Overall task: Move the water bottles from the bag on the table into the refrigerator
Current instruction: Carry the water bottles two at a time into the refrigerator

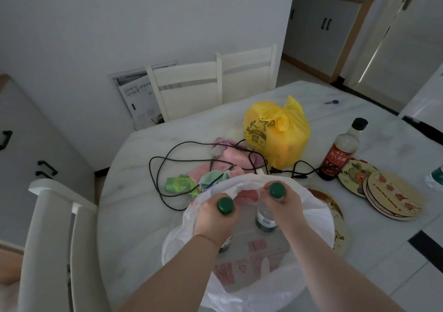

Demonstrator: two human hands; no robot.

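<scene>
Two upright water bottles are inside the open white bag (311, 218) on the tabletop (134, 216): left grip (213, 219) curled round the left bottle (225, 205) at its neck, right grip (284, 206) round the right bottle (265, 218), likely to lift both together.

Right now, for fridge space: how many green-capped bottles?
2: left bottle in the left hand, right bottle in the right hand, in the white bag; others may be hidden.

Bag (311, 216) on table (134, 216) (near edge); tied sack (278, 139) behind, sauce bottle (338, 156) right
</scene>
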